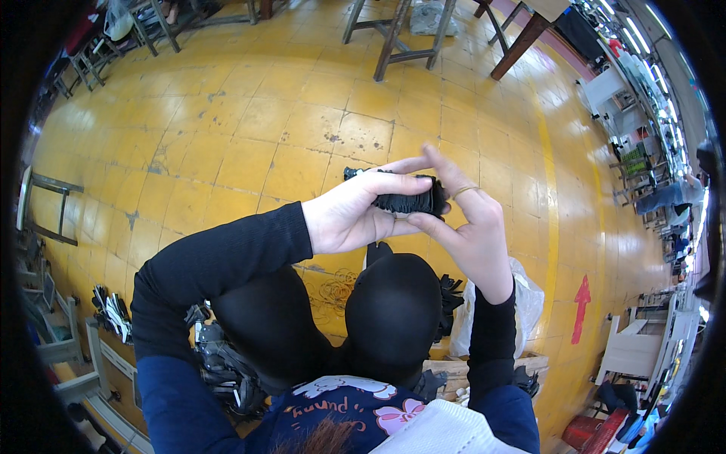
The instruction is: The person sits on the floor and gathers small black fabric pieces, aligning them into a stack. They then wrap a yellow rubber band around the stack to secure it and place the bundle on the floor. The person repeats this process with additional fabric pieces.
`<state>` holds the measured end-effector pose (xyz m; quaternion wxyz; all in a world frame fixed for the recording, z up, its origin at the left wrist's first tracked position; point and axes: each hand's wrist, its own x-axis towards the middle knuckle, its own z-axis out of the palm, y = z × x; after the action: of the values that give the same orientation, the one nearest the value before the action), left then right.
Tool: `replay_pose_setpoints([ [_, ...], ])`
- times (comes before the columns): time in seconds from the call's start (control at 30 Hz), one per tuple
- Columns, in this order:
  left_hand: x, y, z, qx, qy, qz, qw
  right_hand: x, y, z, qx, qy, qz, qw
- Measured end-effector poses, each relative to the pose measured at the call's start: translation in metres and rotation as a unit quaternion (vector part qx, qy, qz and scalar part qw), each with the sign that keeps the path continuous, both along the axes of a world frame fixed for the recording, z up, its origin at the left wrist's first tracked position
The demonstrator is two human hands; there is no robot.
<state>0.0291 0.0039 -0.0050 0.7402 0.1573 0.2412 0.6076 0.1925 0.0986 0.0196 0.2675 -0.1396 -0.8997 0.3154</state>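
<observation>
Evidently light and pliable, the black bundle of stacked strips sits clamped between both hands, left hand wrapped over its top, right hand pinching its end; safest hold is mid-bundle, lest layers splay.

I see a black bundle, made of many thin flat strips pressed together. It lies about horizontal, raised above my knees and over the yellow tiled floor. My left hand grips its left part and my right hand closes its fingers around the right end.
</observation>
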Motion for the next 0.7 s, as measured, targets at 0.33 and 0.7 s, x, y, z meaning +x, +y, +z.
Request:
replay_pose_setpoints([
  [0.33, -0.001, 0.000, 0.003, -0.039, -0.005, 0.113, 0.993, -0.006, -0.015, -0.014, -0.195, 0.211, -0.089, 0.954],
  [0.7, 0.001, 0.002, 0.004, -0.032, 0.043, 0.082, 0.995, -0.014, -0.010, -0.010, -0.050, 0.168, -0.150, 0.973],
])
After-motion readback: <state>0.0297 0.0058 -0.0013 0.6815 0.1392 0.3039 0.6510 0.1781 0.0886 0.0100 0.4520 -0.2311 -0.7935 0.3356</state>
